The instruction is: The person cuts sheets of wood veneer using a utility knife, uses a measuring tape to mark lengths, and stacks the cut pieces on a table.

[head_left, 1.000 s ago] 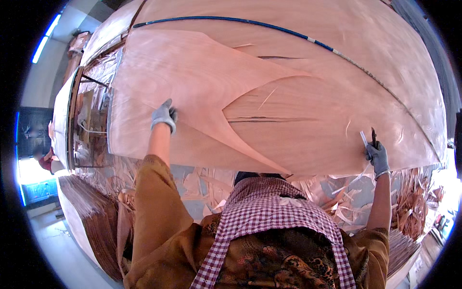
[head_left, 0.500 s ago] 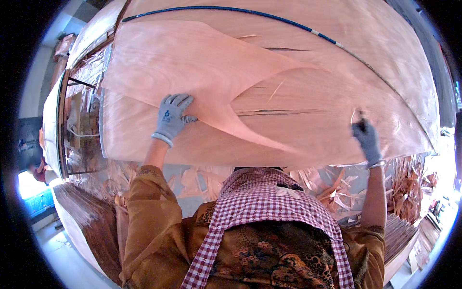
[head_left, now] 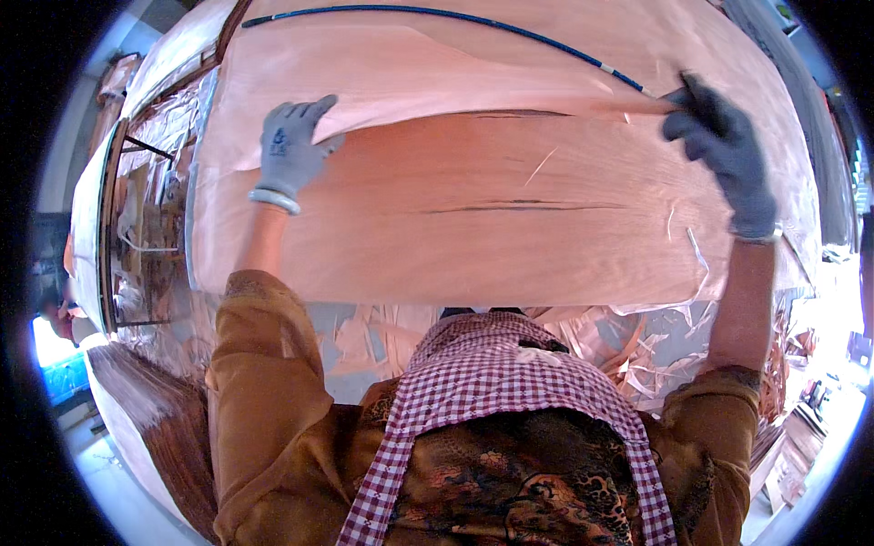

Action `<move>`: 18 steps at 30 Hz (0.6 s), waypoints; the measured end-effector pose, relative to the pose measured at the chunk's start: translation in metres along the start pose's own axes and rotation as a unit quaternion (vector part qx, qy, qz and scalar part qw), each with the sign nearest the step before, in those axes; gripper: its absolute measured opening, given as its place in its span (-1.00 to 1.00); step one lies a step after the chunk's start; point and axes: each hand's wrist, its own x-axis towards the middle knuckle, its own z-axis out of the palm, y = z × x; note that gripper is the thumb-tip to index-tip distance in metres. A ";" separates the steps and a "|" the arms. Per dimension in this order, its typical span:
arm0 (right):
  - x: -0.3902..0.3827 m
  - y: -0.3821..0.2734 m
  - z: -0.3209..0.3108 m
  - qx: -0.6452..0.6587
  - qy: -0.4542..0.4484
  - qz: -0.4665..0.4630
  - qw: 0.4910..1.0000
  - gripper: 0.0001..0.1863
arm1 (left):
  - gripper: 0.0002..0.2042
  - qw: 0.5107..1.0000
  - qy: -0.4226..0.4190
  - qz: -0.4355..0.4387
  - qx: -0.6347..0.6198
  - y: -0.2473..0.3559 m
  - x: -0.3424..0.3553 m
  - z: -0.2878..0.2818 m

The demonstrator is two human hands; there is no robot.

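Both my hands wear grey gloves. My left hand (head_left: 293, 150) lies on the left part of a thin, pinkish wood veneer piece (head_left: 401, 77), with fingers stretched and thumb apart near its front edge. My right hand (head_left: 728, 159) is closed on that piece's narrow right end, raised above the stack; its dark fingertips are somewhat blurred. Beneath is a broad veneer sheet (head_left: 410, 255) with long dark splits in the middle and a thin pale sliver on it.
A thin blue rod (head_left: 437, 11) curves across the far side of the sheets. Torn veneer scraps (head_left: 628, 350) litter the floor before me. At the left stands a dark metal frame (head_left: 114, 227), and a stack of brown sheets (head_left: 155, 419) lies at lower left.
My right hand has moved away from me and closed on the veneer piece's right end. My left hand has shifted farther and left. The piece's near edge has moved back, uncovering more sheet.
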 end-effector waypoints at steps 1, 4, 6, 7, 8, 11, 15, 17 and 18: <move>-0.002 -0.013 -0.017 -0.039 0.028 -0.021 0.999 -0.72 | -0.71 1.000 -0.001 -0.003 0.019 -0.019 -0.008 -0.001; -0.030 -0.031 -0.065 -0.143 0.185 0.016 0.972 -0.74 | -0.72 0.997 0.004 -0.073 0.012 -0.039 -0.007 0.005; -0.045 0.006 -0.106 -0.079 0.215 0.069 0.971 -0.72 | -0.73 0.996 0.033 -0.088 0.007 -0.036 0.000 0.007; -0.055 0.022 -0.116 -0.100 0.222 0.128 0.961 -0.72 | -0.73 0.996 0.060 -0.067 0.007 -0.028 0.005 0.011; -0.057 0.049 -0.115 -0.104 0.215 0.181 0.954 -0.72 | -0.73 0.995 0.076 -0.052 0.028 -0.024 -0.001 0.002; -0.084 0.113 -0.130 -0.037 0.137 0.259 0.955 -0.69 | -0.67 0.996 0.052 0.000 0.078 0.019 -0.001 0.019; -0.117 0.199 -0.134 -0.338 0.099 0.095 0.931 -0.57 | -0.60 0.990 -0.101 0.017 0.102 0.082 -0.005 0.055; -0.105 0.172 -0.093 -0.527 0.092 0.079 0.841 -0.55 | -0.59 0.981 -0.171 -0.013 0.089 0.097 -0.014 0.059; -0.103 0.174 -0.079 -0.533 0.097 0.055 0.839 -0.53 | -0.60 0.981 -0.174 -0.016 0.083 0.101 -0.015 0.060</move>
